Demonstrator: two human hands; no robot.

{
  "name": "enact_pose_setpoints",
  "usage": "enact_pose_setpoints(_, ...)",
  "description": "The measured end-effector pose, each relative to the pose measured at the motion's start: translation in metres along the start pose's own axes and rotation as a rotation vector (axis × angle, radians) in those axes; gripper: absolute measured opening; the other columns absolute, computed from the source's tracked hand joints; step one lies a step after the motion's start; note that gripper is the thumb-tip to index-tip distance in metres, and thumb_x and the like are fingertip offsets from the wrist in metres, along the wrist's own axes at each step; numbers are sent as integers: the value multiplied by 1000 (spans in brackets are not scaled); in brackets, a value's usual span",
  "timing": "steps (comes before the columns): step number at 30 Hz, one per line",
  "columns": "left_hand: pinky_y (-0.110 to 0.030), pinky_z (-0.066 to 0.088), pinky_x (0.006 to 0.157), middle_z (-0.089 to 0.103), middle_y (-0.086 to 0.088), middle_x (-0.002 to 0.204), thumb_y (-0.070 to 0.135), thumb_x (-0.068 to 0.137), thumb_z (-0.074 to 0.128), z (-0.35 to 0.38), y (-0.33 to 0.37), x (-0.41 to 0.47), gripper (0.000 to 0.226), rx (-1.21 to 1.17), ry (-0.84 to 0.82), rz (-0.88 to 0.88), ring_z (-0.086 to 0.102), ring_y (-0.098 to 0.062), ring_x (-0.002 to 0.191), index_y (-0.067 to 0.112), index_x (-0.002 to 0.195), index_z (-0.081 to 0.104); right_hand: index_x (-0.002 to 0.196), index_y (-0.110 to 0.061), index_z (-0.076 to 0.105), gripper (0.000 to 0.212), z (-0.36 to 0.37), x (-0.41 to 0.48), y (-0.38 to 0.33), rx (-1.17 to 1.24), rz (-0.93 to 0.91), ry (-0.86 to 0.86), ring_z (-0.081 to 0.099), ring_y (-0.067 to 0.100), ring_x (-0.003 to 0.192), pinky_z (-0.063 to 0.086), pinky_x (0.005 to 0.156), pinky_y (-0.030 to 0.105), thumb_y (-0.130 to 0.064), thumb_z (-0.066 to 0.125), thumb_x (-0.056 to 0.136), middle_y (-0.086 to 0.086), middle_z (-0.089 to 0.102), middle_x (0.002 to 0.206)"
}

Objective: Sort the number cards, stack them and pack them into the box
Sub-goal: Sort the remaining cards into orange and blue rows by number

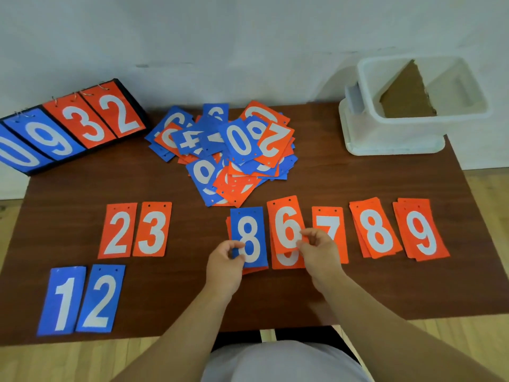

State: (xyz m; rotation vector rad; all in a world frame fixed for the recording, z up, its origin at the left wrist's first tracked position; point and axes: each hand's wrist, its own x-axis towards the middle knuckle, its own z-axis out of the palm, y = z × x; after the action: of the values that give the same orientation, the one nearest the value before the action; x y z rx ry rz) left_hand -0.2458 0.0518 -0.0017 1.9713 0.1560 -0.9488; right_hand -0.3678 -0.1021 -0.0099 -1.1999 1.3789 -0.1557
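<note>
Two cards run lengthwise near-to-far, punched ends far, at the counter's near middle: left hand pinches the blue 8 card, right hand pinches the orange 6 card.

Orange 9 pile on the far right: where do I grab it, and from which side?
Probably best to pinch the orange 9 pile at its near short edge, coming from the right front. It lies flat, slightly fanned and tilted; its right side and near end are free, while the orange 8 pile crowds its left.
</note>
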Motion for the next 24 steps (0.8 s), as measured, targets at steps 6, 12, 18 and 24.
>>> enact_pose_setpoints(6,-23,59,69,55,6,129,10,98,65,-43,-17,13,26,69,50,19,52,-9,114,34,106,64,113,-28,62,20,37,-5,4,-110,30,-52,57,11,109,53,70,19,-17,66,97,-8,59,117)
enact_pose_setpoints(12,-27,62,68,55,3,128,11,97,67,-67,-15,19,23,95,81,1,52,-12,116,32,106,64,108,-33,61,19,70,-16,-2,-132,14,-94,57,11,109,58,74,24,-21,70,95,-9,59,117)
enact_pose_setpoints(18,-20,59,61,53,8,123,13,96,68,-76,-4,17,22,102,74,77,50,-9,116,30,108,63,108,-33,63,18,46,-19,-12,-96,-21,-45,64,16,111,62,85,38,-21,69,96,-6,65,120)
enact_pose_setpoints(24,-16,56,58,57,8,122,13,96,69,-69,2,10,22,112,47,146,55,-12,118,31,106,62,113,-24,64,17,4,-22,6,-338,-122,95,60,10,83,49,61,23,-21,67,96,-6,65,105)
